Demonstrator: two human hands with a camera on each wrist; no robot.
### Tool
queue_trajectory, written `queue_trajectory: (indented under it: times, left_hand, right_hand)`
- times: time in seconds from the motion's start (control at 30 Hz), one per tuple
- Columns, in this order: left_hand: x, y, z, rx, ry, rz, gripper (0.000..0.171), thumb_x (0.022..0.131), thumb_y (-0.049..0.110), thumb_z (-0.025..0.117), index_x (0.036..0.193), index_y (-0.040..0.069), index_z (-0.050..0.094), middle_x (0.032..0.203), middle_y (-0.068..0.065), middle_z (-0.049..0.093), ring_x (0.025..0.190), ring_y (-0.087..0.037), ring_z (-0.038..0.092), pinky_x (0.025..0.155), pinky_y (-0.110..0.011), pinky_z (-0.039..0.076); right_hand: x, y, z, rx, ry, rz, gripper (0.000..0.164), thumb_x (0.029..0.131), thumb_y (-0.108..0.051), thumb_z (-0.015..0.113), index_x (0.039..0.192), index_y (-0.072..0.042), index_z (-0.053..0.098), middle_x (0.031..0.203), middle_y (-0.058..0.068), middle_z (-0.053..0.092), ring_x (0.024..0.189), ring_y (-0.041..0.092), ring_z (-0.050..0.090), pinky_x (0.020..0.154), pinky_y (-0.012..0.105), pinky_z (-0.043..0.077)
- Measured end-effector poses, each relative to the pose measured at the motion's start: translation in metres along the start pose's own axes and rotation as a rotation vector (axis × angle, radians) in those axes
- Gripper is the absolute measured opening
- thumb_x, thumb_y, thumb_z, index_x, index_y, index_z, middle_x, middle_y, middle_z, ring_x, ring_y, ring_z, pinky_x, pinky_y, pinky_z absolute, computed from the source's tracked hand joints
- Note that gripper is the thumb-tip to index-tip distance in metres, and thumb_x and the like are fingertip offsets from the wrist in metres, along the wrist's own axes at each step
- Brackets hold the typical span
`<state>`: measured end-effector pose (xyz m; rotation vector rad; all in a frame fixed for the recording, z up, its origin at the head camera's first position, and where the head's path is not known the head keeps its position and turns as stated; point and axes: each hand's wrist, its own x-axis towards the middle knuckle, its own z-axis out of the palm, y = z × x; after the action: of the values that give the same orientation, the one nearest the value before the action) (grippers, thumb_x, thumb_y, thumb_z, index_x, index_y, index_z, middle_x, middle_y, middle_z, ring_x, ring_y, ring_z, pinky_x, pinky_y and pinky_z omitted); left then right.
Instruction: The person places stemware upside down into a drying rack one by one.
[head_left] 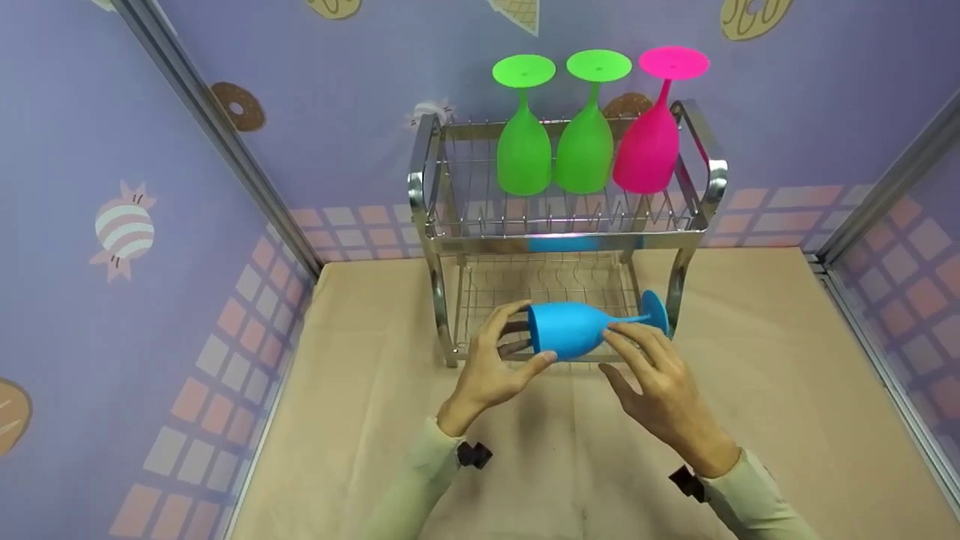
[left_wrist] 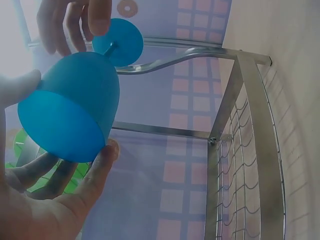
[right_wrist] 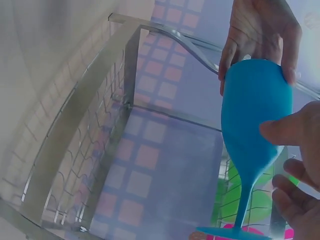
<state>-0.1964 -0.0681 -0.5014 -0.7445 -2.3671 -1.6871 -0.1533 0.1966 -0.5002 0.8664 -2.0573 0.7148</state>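
A blue wine goblet (head_left: 566, 330) lies sideways in the air in front of the rack's lower tier, its mouth to the left and its round foot to the right. My left hand (head_left: 491, 367) grips it at the rim, with the thumb on the near side and fingers at the far side, also seen in the left wrist view. Beside the lower bowl and stem is my right hand (head_left: 664, 390), its fingers loosely extended and fingertips at the bowl's narrow end. Its thumb stands apart from the goblet. Whether those fingertips press on it is hard to tell.
A two-tier metal dish rack (head_left: 562, 241) stands against the back wall. Upside down on its upper tier are a green goblet (head_left: 523, 154), another green goblet (head_left: 585, 154) and a pink goblet (head_left: 649, 154). Patterned walls enclose the beige tabletop (head_left: 360, 420).
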Motion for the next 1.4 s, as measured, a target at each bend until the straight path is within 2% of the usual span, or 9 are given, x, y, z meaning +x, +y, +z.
queue_trajectory:
  times: [0.13,0.3,0.47,0.57,0.7,0.83,0.97,1.1,1.4]
  left_hand:
    - [0.001,0.0,-0.003,-0.009,0.017,0.002,0.076,0.089,0.035,0.086,0.152,0.007,0.053,0.148,-0.017,0.057,0.13,-0.034,0.065,0.097,-0.038,0.065]
    - [0.002,0.001,-0.004,-0.065,0.025,0.001,0.077,0.09,0.033,0.086,0.153,0.005,0.051,0.149,-0.019,0.055,0.129,-0.036,0.065,0.097,-0.038,0.065]
    - [0.002,0.003,-0.002,-0.068,0.04,0.007,0.076,0.09,0.032,0.086,0.153,0.007,0.051,0.148,-0.02,0.056,0.128,-0.036,0.066,0.095,-0.039,0.065]
    - [0.001,0.004,0.001,-0.059,0.039,0.006,0.075,0.09,0.032,0.086,0.153,0.009,0.051,0.147,-0.019,0.057,0.128,-0.035,0.066,0.094,-0.04,0.066]
    - [0.001,0.005,0.005,-0.085,0.034,0.003,0.075,0.09,0.029,0.086,0.153,0.011,0.05,0.147,-0.02,0.058,0.128,-0.035,0.066,0.094,-0.045,0.066]
    - [0.001,0.006,0.007,-0.121,0.037,0.008,0.074,0.09,0.026,0.086,0.153,0.01,0.05,0.146,-0.02,0.057,0.128,-0.036,0.066,0.094,-0.051,0.065]
    - [0.0,0.006,0.009,-0.104,0.046,0.014,0.075,0.09,0.027,0.086,0.153,0.007,0.05,0.146,-0.02,0.057,0.128,-0.035,0.066,0.094,-0.047,0.066]
    - [0.0,0.007,0.01,-0.101,0.047,0.02,0.075,0.09,0.026,0.086,0.152,0.004,0.05,0.145,-0.022,0.057,0.127,-0.035,0.067,0.094,-0.038,0.066]
    - [0.0,0.011,0.014,-0.139,0.085,0.056,0.074,0.09,0.023,0.085,0.153,0.008,0.049,0.15,-0.021,0.054,0.129,-0.037,0.067,0.095,-0.041,0.065]
  right_hand:
    - [-0.009,0.005,0.009,0.147,0.098,0.087,0.042,0.089,-0.005,0.085,0.128,0.003,0.072,0.123,0.021,0.071,0.11,0.035,0.069,0.111,0.018,0.05]
    - [-0.022,0.004,0.029,0.47,0.21,0.35,0.044,0.081,0.016,0.082,0.123,0.009,0.07,0.115,0.02,0.073,0.105,0.028,0.072,0.095,0.024,0.061]
    - [-0.027,-0.003,0.044,0.834,0.211,0.678,0.051,0.093,0.018,0.07,0.141,0.013,0.053,0.135,0.015,0.065,0.121,0.023,0.07,0.105,0.032,0.061]
    - [-0.023,-0.007,0.05,1.023,0.226,0.792,0.056,0.099,0.012,0.064,0.151,0.01,0.043,0.146,0.014,0.057,0.133,0.024,0.064,0.113,0.036,0.056]
    - [-0.015,-0.011,0.053,1.213,0.268,0.857,0.064,0.104,0.004,0.062,0.16,0.006,0.031,0.158,0.017,0.045,0.144,0.026,0.055,0.119,0.039,0.051]
    - [-0.009,-0.013,0.057,1.325,0.303,0.908,0.078,0.104,-0.002,0.063,0.167,0.001,0.019,0.167,0.02,0.032,0.154,0.03,0.042,0.122,0.038,0.047]
    - [-0.004,-0.015,0.062,1.371,0.323,0.946,0.09,0.104,-0.006,0.065,0.171,-0.003,0.005,0.174,0.021,0.02,0.16,0.036,0.029,0.123,0.036,0.046]
    - [0.0,-0.016,0.063,1.417,0.346,0.944,0.094,0.103,-0.008,0.066,0.171,-0.006,0.001,0.175,0.02,0.019,0.162,0.039,0.024,0.124,0.036,0.045]
    - [0.007,-0.019,0.059,1.416,0.35,0.92,0.103,0.1,-0.008,0.072,0.171,-0.007,-0.002,0.177,0.021,0.012,0.163,0.041,0.019,0.124,0.036,0.045]
